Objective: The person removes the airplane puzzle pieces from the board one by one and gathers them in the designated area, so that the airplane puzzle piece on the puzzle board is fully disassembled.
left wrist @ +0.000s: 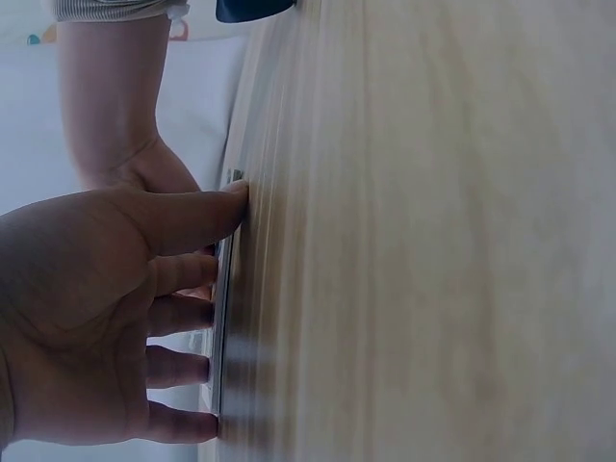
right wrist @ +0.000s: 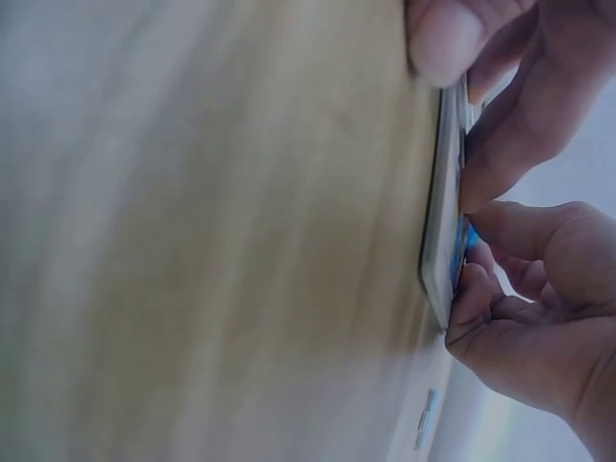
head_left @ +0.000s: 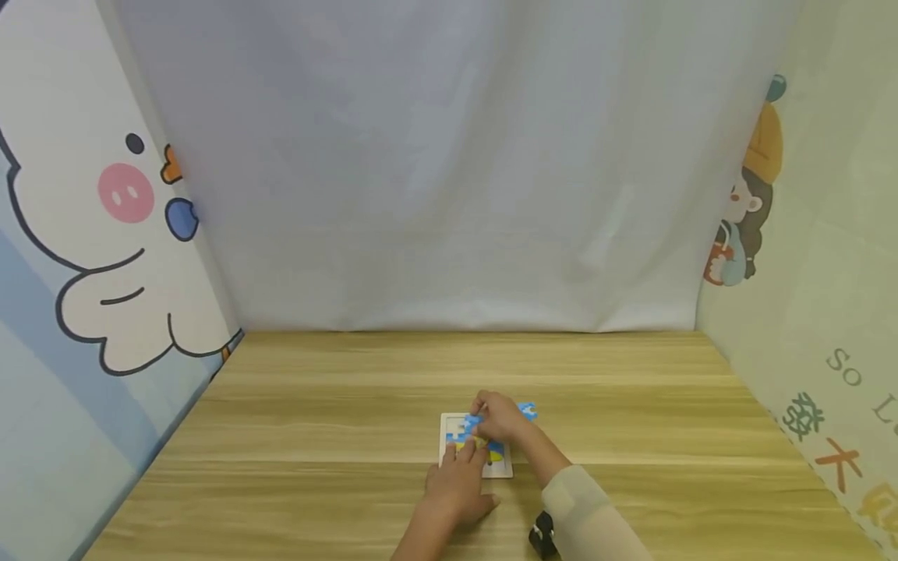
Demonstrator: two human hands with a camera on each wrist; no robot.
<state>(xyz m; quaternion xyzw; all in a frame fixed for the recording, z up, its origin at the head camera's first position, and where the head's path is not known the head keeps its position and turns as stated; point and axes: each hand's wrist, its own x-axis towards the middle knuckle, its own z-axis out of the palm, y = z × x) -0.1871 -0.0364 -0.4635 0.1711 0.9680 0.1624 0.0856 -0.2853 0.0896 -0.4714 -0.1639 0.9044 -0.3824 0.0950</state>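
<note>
Puzzle tray: on the table, under both hands.
Left hand: fingers extended, touching its near side.
Right hand: pinching a blue piece, just right of the bare far-left corner.

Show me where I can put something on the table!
Bare table lies between the puzzle and the bird picture, and between the puzzle and the curtain. Crowded round the puzzle: left hand, right hand, a blue piece. A black thing sits by the sleeve.

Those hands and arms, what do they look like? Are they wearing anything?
The left hand and right hand are both bare. A pale cream sleeve covers part of the right arm; the left arm shows no sleeve.
</note>
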